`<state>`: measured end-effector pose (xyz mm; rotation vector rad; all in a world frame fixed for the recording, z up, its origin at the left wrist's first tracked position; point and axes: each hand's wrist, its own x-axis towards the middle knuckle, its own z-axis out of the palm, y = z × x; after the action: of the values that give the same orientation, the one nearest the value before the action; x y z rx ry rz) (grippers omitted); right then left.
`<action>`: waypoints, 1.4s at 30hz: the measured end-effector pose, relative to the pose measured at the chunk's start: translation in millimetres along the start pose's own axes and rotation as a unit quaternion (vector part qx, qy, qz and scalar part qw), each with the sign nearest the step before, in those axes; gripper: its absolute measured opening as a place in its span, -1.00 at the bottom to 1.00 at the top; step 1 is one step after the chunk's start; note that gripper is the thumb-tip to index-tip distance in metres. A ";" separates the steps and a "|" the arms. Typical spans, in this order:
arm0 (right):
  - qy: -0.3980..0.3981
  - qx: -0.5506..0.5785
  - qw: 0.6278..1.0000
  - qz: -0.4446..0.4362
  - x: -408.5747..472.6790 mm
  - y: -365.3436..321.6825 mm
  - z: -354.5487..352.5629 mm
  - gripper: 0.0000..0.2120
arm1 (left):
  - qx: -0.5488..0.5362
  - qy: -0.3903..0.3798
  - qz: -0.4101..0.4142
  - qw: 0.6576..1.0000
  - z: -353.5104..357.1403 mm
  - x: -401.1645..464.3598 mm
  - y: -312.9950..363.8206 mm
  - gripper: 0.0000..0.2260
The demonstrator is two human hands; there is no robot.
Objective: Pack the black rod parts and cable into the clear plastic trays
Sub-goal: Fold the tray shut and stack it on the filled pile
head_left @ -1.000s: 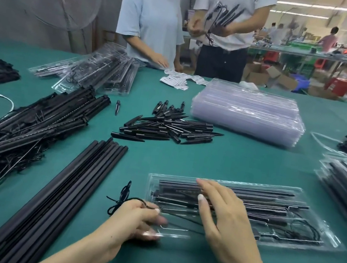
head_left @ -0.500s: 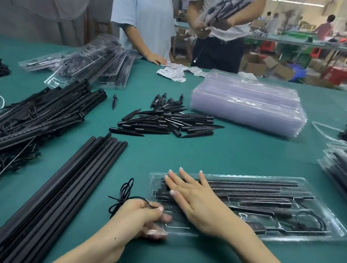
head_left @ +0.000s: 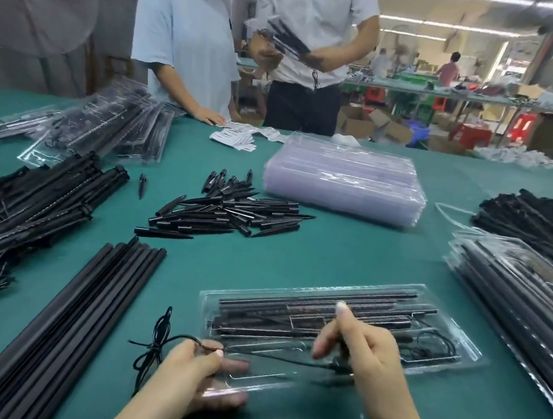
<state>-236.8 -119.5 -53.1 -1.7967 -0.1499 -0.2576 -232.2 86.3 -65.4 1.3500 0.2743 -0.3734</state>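
A clear plastic tray (head_left: 431,367) lies on the green table in front of me, with several black rods (head_left: 286,317) laid along its grooves. My left hand (head_left: 200,368) pinches a thin black cable (head_left: 154,339) at the tray's near left corner; the cable's bundled loops hang off to the left. The cable runs taut across the tray's near groove to my right hand (head_left: 364,352), which pinches its other end, with the index finger raised.
Long black rods (head_left: 75,307) lie to the left, beside a heap of rods with cables (head_left: 13,202). Short pointed tips (head_left: 227,212) sit in the middle, empty trays (head_left: 345,180) behind them, packed trays (head_left: 523,298) at right. Two people stand across the table.
My right hand has lifted off the rods it pressed flat and pulled back right, now pinching the cable's end. The cable is stretched along the tray. My left hand stays at the corner.
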 end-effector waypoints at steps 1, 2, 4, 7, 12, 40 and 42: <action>0.006 0.016 0.999 0.048 -13.1 -0.5 -6.4 -0.42 | -0.011 -0.006 0.005 1.000 0.6 -2.2 -0.2 -0.96; -0.008 0.009 0.994 0.105 -24.5 0.7 -11.8 -0.38 | -0.023 -0.010 0.012 1.000 1.3 -4.3 -0.4 -0.95; -0.054 -0.022 0.973 0.222 -39.7 5.6 -19.3 -0.37 | -0.032 -0.013 0.024 0.999 3.1 -7.6 -2.3 -0.94; -0.070 0.094 0.927 0.356 -48.5 8.0 -15.4 -0.55 | 0.009 0.013 0.046 0.999 10.9 -14.0 -10.7 -0.93; 0.064 0.322 0.883 0.335 -50.8 5.5 19.3 -0.51 | 0.090 0.069 0.078 0.990 24.9 -32.4 -25.4 -0.88; -0.044 0.169 0.934 0.312 -38.4 -98.0 -258.0 -0.61 | 0.166 -0.354 0.067 0.918 239.6 -35.5 52.9 -0.62; -0.010 0.042 0.945 0.325 -35.9 -107.9 -296.0 -0.70 | 0.165 -0.348 0.082 0.919 280.5 -34.5 52.7 -0.76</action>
<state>-325.1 -379.6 105.3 -1.6652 0.4116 0.2376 -247.9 -175.7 52.1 1.4648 -0.5143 -0.7537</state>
